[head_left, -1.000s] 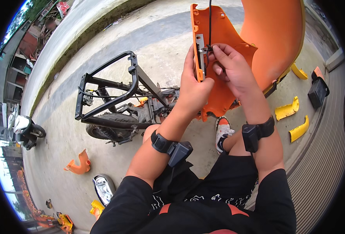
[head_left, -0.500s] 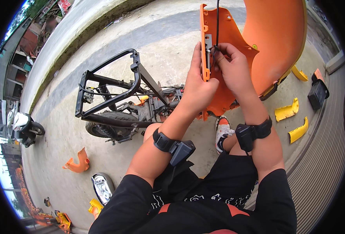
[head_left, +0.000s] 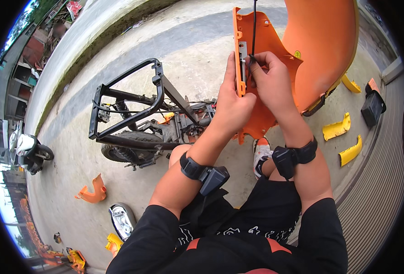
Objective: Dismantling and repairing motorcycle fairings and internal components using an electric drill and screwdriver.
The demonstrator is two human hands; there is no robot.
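An orange plastic body panel [head_left: 275, 41] stands upright in front of me at the upper right. My left hand [head_left: 233, 102] is wrapped round its left edge, fingers on the outer side. A metal latch plate [head_left: 242, 48] with a hole is fixed along that edge, between my hands. My right hand [head_left: 275, 82] pinches a black cable [head_left: 254, 32] beside this plate, thumb and index finger together. The cable runs up out of the picture, and my right fingers hide its lower end. A large curved orange fairing [head_left: 323, 45] rises behind the right hand.
A stripped motorcycle frame [head_left: 158, 100] with its rear wheel stands left of my arms. Yellow panel pieces [head_left: 337, 127] and a black box [head_left: 372, 109] lie at the right. An orange piece [head_left: 93, 191] and a chrome-faced part [head_left: 121, 220] lie lower left. A scooter [head_left: 30, 153] stands at far left.
The panel's top edge has come down slightly, with both hands staying on the same spots. My right fingers have shifted a little at the cable beside the latch plate.
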